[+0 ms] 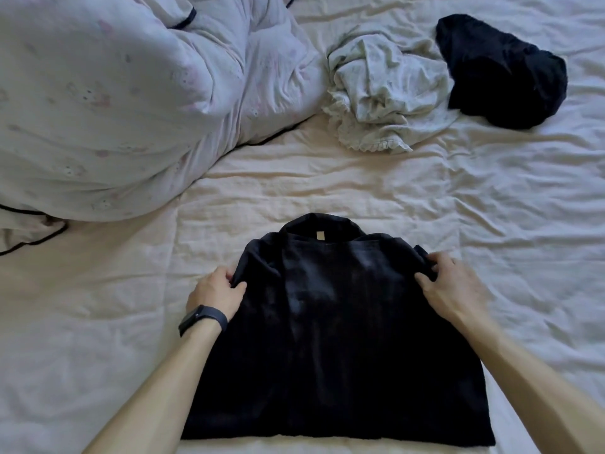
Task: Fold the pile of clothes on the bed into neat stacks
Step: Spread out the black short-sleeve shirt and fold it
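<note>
A dark garment [337,332] lay flat on the bed [491,208], collar pointing away, its long axis running straight ahead between both hands, left hand [217,294] and right hand [453,285] each pinching a shoulder edge.

Black shirt [337,339], cream sheet [491,208], white floral duvet [98,109].

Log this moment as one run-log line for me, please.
step: folding black top | left hand: pinches left shoulder edge | right hand: pinches right shoulder edge | waiting: crumpled white garment, dark garment
</note>
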The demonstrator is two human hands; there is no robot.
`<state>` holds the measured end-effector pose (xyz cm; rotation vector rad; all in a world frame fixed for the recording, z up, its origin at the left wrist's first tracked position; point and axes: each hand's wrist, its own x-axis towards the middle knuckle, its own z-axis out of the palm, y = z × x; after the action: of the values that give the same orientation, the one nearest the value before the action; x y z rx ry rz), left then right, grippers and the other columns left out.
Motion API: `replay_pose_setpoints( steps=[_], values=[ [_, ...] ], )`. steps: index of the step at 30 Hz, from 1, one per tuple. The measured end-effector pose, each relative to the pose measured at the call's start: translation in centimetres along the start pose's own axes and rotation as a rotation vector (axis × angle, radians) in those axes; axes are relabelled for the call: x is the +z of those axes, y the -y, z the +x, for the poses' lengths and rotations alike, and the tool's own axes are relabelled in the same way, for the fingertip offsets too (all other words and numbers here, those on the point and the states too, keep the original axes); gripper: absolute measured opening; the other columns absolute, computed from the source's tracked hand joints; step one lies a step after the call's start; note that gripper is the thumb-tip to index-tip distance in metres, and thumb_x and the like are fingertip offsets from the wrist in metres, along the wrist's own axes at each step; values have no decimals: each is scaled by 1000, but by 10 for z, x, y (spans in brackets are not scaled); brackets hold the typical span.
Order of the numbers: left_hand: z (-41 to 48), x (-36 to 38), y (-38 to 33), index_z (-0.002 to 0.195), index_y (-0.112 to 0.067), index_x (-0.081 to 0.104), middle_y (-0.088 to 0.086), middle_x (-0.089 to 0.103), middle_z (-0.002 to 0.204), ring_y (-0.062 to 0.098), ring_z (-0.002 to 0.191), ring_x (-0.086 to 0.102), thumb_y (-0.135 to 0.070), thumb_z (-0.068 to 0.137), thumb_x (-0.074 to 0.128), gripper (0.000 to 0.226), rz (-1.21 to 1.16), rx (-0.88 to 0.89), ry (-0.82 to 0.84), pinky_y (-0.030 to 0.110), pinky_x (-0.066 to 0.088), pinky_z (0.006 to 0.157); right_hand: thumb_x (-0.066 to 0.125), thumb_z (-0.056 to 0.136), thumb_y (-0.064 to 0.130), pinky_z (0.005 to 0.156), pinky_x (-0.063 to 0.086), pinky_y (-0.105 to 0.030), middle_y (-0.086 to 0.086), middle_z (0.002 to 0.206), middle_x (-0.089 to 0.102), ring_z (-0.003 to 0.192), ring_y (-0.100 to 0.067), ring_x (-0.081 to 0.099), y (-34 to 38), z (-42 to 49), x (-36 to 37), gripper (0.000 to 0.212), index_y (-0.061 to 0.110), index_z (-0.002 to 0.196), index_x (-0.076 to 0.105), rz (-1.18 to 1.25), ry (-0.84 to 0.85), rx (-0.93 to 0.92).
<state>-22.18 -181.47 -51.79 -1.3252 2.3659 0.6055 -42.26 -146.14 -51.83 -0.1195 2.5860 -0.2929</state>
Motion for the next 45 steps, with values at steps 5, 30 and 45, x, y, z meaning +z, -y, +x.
replay_pose_setpoints(
  steps=[5, 30, 45],
  values=[
    [-8, -6, -1, 67, -26, 47, -8, 49, 76, 25, 77, 52, -32, 79, 64, 22, -13, 118, -162, 35, 37, 68, 60, 91, 30, 77, 41, -37, -1, 108, 64, 105, -31, 58, -2, -3, 0, 16, 27, 107, 62, 76, -67, -5],
    [15, -52, 3, 80, -14, 62, 9, 61, 71, 24, 57, 52, -53, 103, 42, 50, -566, -508, 614, 25, 38, 47, 61, 90, 42, 63, 45, -37, -5, 107, 64, 89, -32, 59, -8, -5, -2, 28, 18, 100, 54, -289, 73, -113],
    [35, -54, 22, 91, -29, 66, -2, 70, 96, 14, 91, 66, -12, 88, 72, 18, -826, -121, -284, 27, 53, 86, 53, 102, 27, 78, 32, -33, -2, 96, 58, 88, -25, 51, -17, 28, -29, 15, 16, 110, 49, 538, -340, 121]
  ],
)
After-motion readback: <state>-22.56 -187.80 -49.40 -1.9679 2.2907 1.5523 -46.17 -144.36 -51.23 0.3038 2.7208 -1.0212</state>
